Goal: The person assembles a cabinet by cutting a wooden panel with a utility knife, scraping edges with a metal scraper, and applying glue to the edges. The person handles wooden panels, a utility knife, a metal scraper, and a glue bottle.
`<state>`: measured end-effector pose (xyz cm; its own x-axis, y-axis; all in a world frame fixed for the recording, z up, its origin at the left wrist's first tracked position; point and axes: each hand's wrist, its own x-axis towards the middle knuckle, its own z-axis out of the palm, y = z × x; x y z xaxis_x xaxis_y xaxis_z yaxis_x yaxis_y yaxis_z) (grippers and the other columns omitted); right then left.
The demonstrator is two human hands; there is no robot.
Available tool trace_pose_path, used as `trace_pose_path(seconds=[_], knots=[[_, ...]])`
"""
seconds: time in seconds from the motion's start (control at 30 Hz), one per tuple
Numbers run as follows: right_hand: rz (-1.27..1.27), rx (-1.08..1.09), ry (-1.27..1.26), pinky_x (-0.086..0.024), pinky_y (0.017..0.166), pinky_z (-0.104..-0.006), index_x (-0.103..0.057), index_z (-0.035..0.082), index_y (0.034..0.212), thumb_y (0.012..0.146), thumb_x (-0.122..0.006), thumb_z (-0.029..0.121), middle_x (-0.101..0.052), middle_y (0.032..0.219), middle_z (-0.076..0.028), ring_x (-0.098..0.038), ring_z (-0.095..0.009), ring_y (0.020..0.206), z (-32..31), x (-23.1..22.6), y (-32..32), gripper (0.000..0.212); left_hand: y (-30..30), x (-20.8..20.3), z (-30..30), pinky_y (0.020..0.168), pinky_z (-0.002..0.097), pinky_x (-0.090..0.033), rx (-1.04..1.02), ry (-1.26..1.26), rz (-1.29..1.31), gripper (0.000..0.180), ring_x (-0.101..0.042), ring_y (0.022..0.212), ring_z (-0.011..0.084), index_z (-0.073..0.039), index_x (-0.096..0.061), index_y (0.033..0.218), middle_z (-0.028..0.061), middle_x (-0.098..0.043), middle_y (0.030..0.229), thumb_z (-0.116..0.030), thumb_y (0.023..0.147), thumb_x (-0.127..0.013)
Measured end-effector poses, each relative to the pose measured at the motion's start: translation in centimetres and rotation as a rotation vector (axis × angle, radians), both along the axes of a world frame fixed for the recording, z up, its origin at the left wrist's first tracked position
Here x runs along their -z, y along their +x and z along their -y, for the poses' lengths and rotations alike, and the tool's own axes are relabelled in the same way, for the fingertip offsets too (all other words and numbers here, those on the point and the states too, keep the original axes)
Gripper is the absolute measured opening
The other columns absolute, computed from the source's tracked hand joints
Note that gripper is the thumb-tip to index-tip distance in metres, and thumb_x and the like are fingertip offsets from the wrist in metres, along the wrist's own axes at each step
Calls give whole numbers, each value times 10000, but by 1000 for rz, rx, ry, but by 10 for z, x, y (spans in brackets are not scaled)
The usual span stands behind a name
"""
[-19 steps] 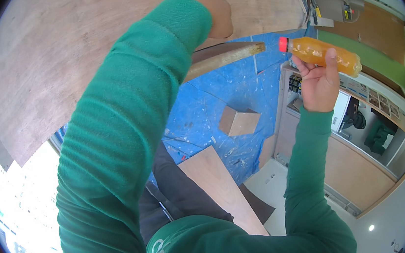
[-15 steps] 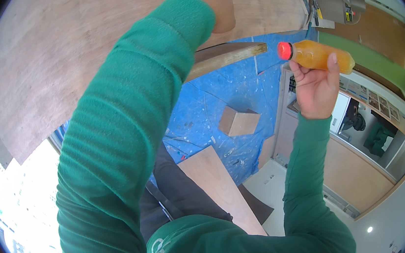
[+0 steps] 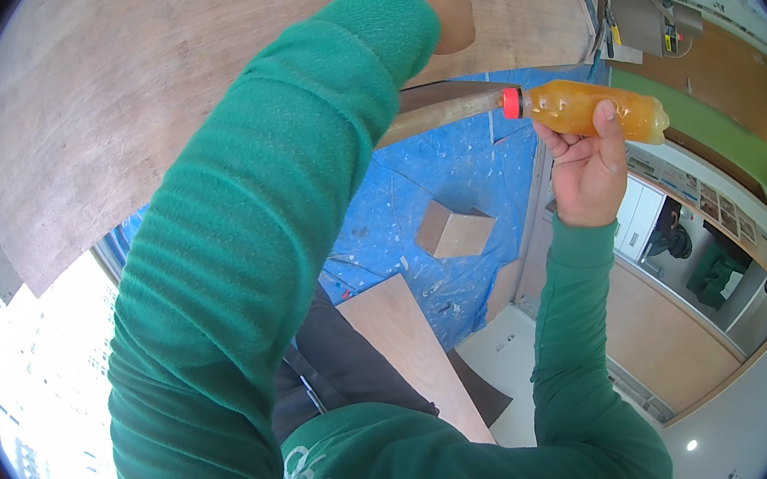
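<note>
My right hand (image 3: 589, 171) is closed around a plastic bottle (image 3: 576, 110) of orange-yellow drink, out to the right. The bottle lies nearly level, its red cap (image 3: 511, 103) on and pointing left. My thumb presses on its near side while the fingers curl beneath. My left arm, in a green sleeve, reaches up across the view over a wooden panel (image 3: 153, 95). Of my left hand (image 3: 451, 15) only the wrist part shows past the cuff; its fingers are hidden, so I cannot tell whether it touches the panel.
Blue sheeting (image 3: 371, 208) covers the floor, with a small wooden block (image 3: 455, 230) on it. A pale board (image 3: 414, 348) leans by my legs. At the right are a wooden cabinet (image 3: 674, 330) with open shelves and a grey-brown bag (image 3: 641, 21).
My right hand has shifted slightly left with the bottle, which now lies more level. My left arm has moved a little to the right.
</note>
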<state>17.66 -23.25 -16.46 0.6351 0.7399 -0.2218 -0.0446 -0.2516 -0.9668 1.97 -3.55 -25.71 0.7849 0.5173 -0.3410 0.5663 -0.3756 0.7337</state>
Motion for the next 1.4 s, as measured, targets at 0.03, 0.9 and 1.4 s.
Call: trace_pose_path(seconds=[0.03,0.9,1.4], knots=[[4,3,0,-612,936,-498,-527,45,1317,1022,-650,290,-691,1213,-163,-713,-318,1100,0,0,-1,402,0,0,0,1032,462,-509,-1,-1,-3,434,-657,1185,382,3,-701,1242,226,-694,1266,-189,885,-546],[672,-50,-19,-591,867,-332,-590,-20,1221,897,-807,121,-698,1117,-138,-713,-218,972,4,3,-58,415,5,12,1,1042,459,-507,-25,57,-7,439,-651,1199,377,-9,-694,1259,217,-686,1289,-217,898,-554],[691,-110,-19,-550,905,-310,-598,-15,1214,899,-798,87,-704,1104,-119,-694,-183,961,9,0,-71,387,6,12,3,1033,462,-513,-29,71,-3,437,-655,1191,380,-1,-694,1255,221,-690,1280,-219,898,-565]])
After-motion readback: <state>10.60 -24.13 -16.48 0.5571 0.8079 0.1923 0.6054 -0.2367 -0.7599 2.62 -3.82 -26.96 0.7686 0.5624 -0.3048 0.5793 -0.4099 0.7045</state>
